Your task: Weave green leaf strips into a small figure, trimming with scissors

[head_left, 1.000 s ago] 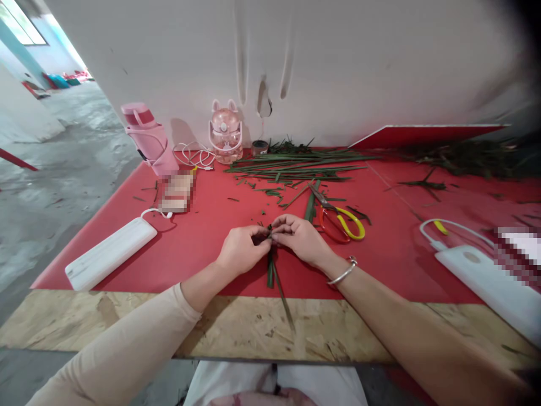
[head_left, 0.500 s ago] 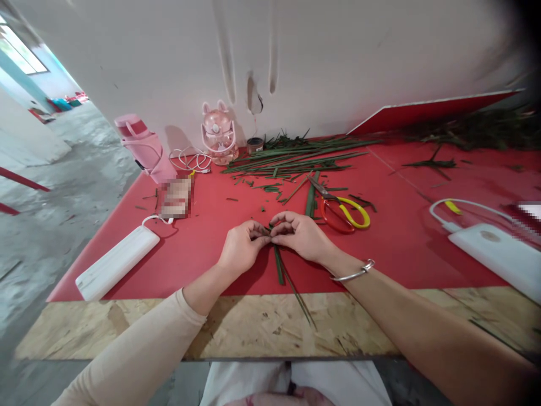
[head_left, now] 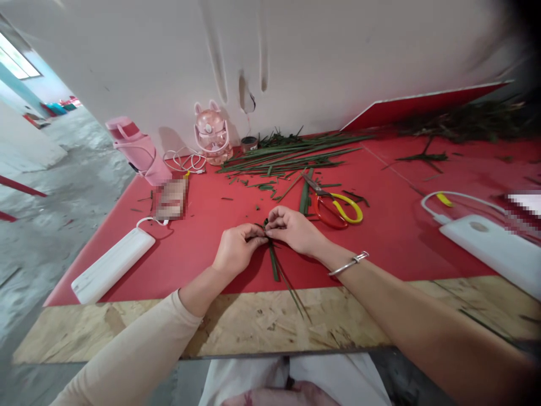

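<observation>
My left hand [head_left: 236,251] and my right hand [head_left: 293,228] meet fingertip to fingertip over the red mat [head_left: 203,237], both pinched on a small knot of green leaf strips [head_left: 274,264]. The loose ends of the strips trail toward me, down onto the chipboard table edge [head_left: 262,324]. A silver bangle [head_left: 349,263] circles my right wrist. Just beyond my right hand lie scissors [head_left: 338,206] with red and yellow handles, shut, on the mat.
A pile of long green leaves [head_left: 291,155] lies at the back by the wall, with cut bits scattered. A pink bottle [head_left: 141,149], a pink bear-eared cup [head_left: 211,132] and a white cable stand back left. White power banks lie left [head_left: 112,264] and right [head_left: 492,248].
My hands stay together on the leaf strips, fingers shifting slightly. The view has swung a little, so everything sits slightly left and the strips' tails angle more to the right.
</observation>
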A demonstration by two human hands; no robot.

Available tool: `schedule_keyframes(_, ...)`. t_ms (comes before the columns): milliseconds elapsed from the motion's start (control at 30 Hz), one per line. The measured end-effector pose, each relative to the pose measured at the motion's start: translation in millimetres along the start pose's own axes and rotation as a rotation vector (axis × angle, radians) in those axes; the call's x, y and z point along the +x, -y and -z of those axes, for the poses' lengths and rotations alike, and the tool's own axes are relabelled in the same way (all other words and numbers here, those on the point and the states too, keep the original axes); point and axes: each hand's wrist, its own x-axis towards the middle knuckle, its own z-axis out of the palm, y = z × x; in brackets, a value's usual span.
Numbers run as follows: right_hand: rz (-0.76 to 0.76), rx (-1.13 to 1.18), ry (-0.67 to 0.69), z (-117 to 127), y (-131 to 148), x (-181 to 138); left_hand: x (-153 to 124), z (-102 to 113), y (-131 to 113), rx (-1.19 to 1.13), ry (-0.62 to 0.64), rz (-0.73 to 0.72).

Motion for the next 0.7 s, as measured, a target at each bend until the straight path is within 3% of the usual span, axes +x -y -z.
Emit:
schedule_keyframes(267, -0.002, -0.028, 0.034, 1.7, 3.8, -0.1, -2.4, 0.9, -7.1, 0.109, 0.013, -0.105)
schedule_keyframes(533, 0.029, -0.086, 0.058, 1.9, 4.2, -0.9, -2.5, -1.8, -10.6, 0.271, -0.069, -0.13)
schedule_keyframes(700, 0.053, -0.138, 0.056, 0.9, 3.9, -2.0, -3.9, -1.1, -12.9, 0.369, -0.039, -0.197)
